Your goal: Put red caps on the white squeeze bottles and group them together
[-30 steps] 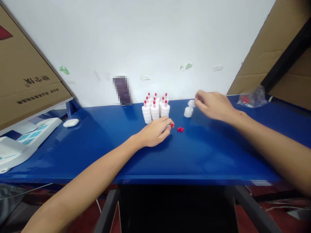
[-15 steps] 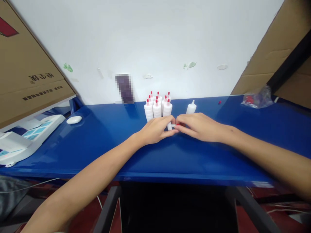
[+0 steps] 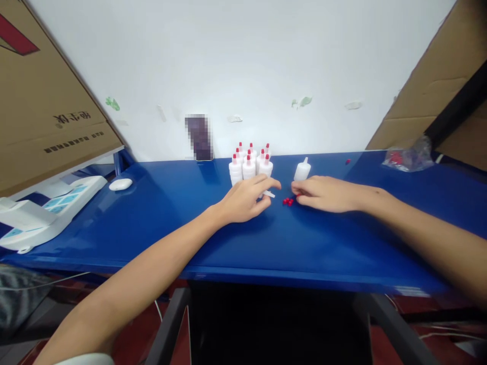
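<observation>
My left hand (image 3: pixel 247 200) is wrapped round a white bottle, whose bare nozzle (image 3: pixel 269 193) points right between thumb and fingers; most of the bottle is hidden. Several red caps (image 3: pixel 288 202) lie on the blue table between my hands. Beside them my right hand (image 3: pixel 317 193) pinches a red cap (image 3: pixel 299 196) at its fingertips. Behind the left hand stands a cluster of white bottles (image 3: pixel 249 168) with red caps on. One uncapped white bottle (image 3: pixel 302 171) is just behind my right fingers, tilted slightly.
The blue table (image 3: pixel 152 218) meets a white wall. At its left are a white device (image 3: pixel 57 213) and a white oval object (image 3: pixel 120 184). A dark phone-like object (image 3: pixel 200 138) leans on the wall. A clear bag (image 3: pixel 411 156) with red pieces lies back right, near a lone cap (image 3: pixel 348 161).
My right hand has moved right, away from the nozzle in my left hand. The red caps between the hands have come into view, and my left index finger has lifted.
</observation>
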Demonstrator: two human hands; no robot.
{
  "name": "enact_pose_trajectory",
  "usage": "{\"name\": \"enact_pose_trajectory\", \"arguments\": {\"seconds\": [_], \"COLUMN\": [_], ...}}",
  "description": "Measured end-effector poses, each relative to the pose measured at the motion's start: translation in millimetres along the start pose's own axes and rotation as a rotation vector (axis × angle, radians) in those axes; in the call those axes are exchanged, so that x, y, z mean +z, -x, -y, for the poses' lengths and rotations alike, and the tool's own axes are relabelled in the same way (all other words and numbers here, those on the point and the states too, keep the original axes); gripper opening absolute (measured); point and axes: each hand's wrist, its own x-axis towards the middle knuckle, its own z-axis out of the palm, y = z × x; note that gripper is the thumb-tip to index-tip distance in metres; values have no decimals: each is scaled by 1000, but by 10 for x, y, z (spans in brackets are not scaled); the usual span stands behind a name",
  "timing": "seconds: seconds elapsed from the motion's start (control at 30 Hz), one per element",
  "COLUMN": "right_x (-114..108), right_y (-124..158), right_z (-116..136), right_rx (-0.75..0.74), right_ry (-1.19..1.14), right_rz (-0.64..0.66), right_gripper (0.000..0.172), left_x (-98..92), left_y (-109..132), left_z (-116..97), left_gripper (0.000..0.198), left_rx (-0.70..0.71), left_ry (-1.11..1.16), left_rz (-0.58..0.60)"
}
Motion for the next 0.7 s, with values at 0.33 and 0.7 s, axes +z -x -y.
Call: {"name": "enact_pose_trajectory", "arguments": {"seconds": [0.33,0.7], "right_x": [-28,16], "right_y": [-8,-22], "right_z": [18,-16], "right_rx": [47,-13], "right_ry": [-119,-128], "right_rz": [67,-26], "right_gripper": [8,7], "left_x": [29,70], "left_y": [-9,-9], "left_z": [-4,36], "left_gripper": [29,29], "left_rx": [-20,-39], "left_ry": [-10,-24], "left_rz": [106,144]}}
